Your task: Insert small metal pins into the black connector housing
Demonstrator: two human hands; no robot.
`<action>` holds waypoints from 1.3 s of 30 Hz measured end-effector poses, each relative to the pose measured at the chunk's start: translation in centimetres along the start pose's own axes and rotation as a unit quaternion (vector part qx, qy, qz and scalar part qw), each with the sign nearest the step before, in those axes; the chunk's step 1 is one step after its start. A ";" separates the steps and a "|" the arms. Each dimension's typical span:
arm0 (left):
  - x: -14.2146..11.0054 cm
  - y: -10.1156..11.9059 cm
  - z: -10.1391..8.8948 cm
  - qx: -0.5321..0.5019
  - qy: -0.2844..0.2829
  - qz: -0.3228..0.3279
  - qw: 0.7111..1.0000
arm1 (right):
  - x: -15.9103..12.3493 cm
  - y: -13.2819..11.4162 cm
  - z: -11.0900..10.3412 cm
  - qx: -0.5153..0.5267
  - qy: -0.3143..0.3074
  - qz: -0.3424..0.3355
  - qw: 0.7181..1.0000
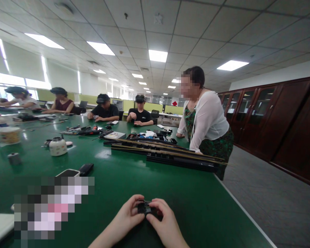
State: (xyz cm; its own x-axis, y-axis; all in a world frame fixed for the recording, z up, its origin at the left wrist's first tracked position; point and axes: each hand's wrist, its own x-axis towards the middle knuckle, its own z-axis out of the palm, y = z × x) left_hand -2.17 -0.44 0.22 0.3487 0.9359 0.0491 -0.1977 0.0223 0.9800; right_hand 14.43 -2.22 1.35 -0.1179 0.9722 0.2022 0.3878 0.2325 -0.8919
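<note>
Between my two hands is a small black plastic part [144,207], held just above the near edge of the green table [113,182]. My left hand [129,214] pinches its left side, thumb below and fingers above. From the right, my right hand [163,217] grips the other side with thumb and curled fingers. The part looks blocky with a recess; its exact kind is too small to make out, and the fingertips hide its ends.
Long black strips with thin brass-coloured rods [167,151] lie across the table ahead. A person in a white top [209,113] leans there at the right. To the left are a white jar [58,146], a grey cylinder [14,158] and a phone [68,173]. Several people sit at the far side.
</note>
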 end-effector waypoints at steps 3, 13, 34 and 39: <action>0.0 -0.1 -0.1 0.011 0.001 -0.004 1.000 | -0.1 0.0 0.0 -0.008 0.001 -0.006 1.000; 0.1 -0.3 -0.2 0.019 0.012 0.008 1.000 | 0.0 -0.4 -0.2 -0.026 0.009 -0.005 1.000; 0.1 -0.2 -0.3 -0.031 -0.011 -0.010 0.999 | 0.7 2.0 -0.3 0.006 0.168 -0.020 0.986; 0.1 -0.3 -0.3 -0.028 -0.015 -0.008 0.999 | 0.8 2.1 -0.9 0.005 0.192 -0.007 0.981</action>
State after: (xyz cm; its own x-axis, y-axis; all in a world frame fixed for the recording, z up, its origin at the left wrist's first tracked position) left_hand -2.34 -0.25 -0.15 0.3787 0.9246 0.0409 -0.2427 0.0565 0.9684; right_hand 15.92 -0.91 0.02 0.2303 0.9078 0.3505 0.3790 0.2481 -0.8915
